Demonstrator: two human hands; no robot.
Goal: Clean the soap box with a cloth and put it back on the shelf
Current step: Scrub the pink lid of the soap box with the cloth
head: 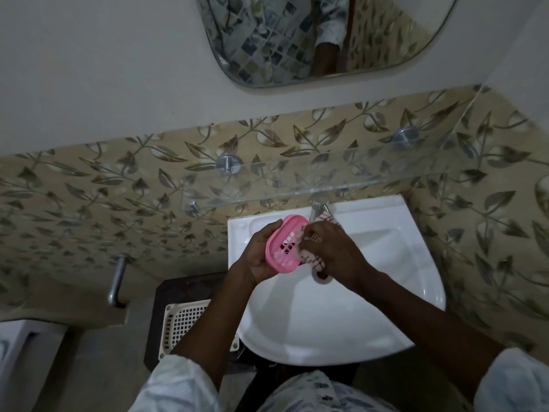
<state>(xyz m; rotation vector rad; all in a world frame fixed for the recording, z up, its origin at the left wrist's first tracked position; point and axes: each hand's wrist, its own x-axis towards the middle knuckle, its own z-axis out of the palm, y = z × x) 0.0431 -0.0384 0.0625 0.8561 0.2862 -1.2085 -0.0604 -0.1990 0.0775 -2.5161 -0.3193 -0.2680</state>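
The pink soap box (284,248) (slotted inside) is gripped by the left hand (261,258), a checked cloth (315,262) clutched against it by the right hand (331,248).

I'm holding a pink soap box (283,246) and a pale cloth (316,261) checked in dark lines. I'm leaning over a plain white sink (326,322), facing beige tiles (118,188) patterned with grey-green leaves.
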